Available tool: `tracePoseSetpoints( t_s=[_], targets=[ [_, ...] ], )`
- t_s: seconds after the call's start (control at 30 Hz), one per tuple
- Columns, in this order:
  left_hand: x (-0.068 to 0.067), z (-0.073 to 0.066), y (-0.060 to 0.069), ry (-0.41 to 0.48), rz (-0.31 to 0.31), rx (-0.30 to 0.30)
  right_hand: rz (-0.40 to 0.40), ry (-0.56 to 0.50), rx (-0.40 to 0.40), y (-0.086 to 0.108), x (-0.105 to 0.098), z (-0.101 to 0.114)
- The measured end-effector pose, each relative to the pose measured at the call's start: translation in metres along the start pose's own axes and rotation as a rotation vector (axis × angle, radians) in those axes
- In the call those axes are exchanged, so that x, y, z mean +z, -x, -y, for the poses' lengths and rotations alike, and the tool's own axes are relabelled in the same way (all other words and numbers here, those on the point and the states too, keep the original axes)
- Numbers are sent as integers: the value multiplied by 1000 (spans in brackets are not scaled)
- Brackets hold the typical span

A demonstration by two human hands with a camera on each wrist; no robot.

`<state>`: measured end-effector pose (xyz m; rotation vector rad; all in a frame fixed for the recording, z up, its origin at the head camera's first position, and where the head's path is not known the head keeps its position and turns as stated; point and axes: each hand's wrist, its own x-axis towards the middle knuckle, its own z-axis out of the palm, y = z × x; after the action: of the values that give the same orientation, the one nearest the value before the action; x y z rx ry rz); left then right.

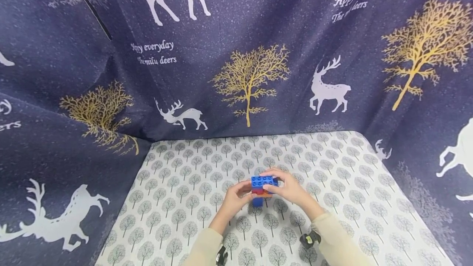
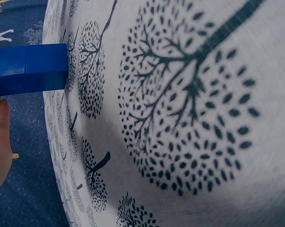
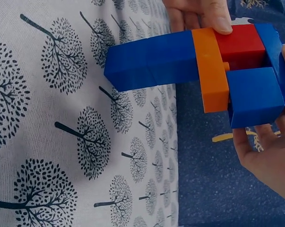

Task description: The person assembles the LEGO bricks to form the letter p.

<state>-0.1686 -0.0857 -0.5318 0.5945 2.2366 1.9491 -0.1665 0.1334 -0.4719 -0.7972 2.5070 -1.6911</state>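
Note:
A small structure of toy building bricks stands upright between my hands. Two stacked blue bricks [image 3: 151, 59] form its column, an orange brick [image 3: 211, 71] lies across them, and a red brick [image 3: 241, 45] and a blue brick [image 3: 255, 97] sit side by side above. A studded blue brick [image 1: 261, 181] tops it. My left hand [image 1: 234, 198] grips the red brick's side, its thumb by the orange one. My right hand [image 1: 288, 188] holds the upper blue bricks from the other side, thumb in front, fingers behind. Whether the column's foot touches the cloth is hard to tell.
A white cloth [image 1: 166, 233] printed with grey trees covers the table. Dark blue curtains [image 1: 207, 77] with deer and golden trees rise behind it and along both sides. Black straps with small devices [image 1: 310, 239] circle my wrists.

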Motion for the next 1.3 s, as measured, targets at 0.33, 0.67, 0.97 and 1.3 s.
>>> tracePoseSetpoints(
  t_s=[0.33, 0.67, 0.97, 1.3],
  targets=[
    [1, 1, 2, 0, -16, 12, -30, 38, -8, 0, 6, -23],
    [3, 6, 1, -14, -50, -14, -93, -15, 49, 20, 3, -36],
    [3, 33, -4, 2, -31, -12, -71, -138, 3, 30, -8, -57],
    [-1, 24, 1, -39, 7, -31, -76, -172, -26, 35, -8, -63]
  ],
)
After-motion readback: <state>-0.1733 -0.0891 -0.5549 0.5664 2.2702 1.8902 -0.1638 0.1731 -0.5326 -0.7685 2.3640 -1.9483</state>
